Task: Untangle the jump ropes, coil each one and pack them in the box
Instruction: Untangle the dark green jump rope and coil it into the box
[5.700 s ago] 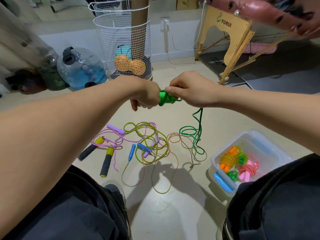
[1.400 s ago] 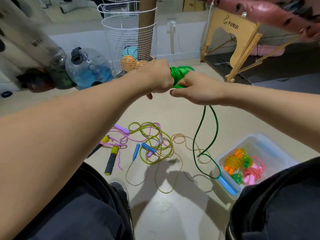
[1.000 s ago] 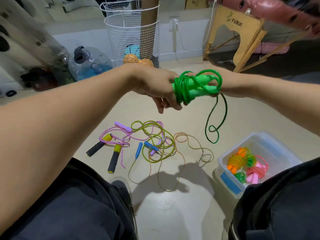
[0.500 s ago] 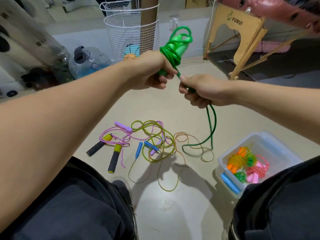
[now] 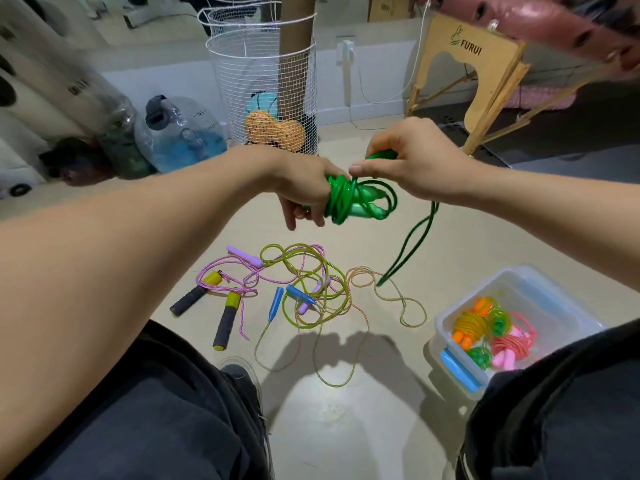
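Box: floor, lower right, coiled ropes inside.
Tangle: floor, centre, unsorted.
Green rope: held mid-air. Left hand grips the bundle; right hand pinches the cord.
Risk: slack tail may snag the tangle; loose turns could slip off.
Change: bundle lowered, now lying sideways.

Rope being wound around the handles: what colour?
Green rope, clearest in the head view.
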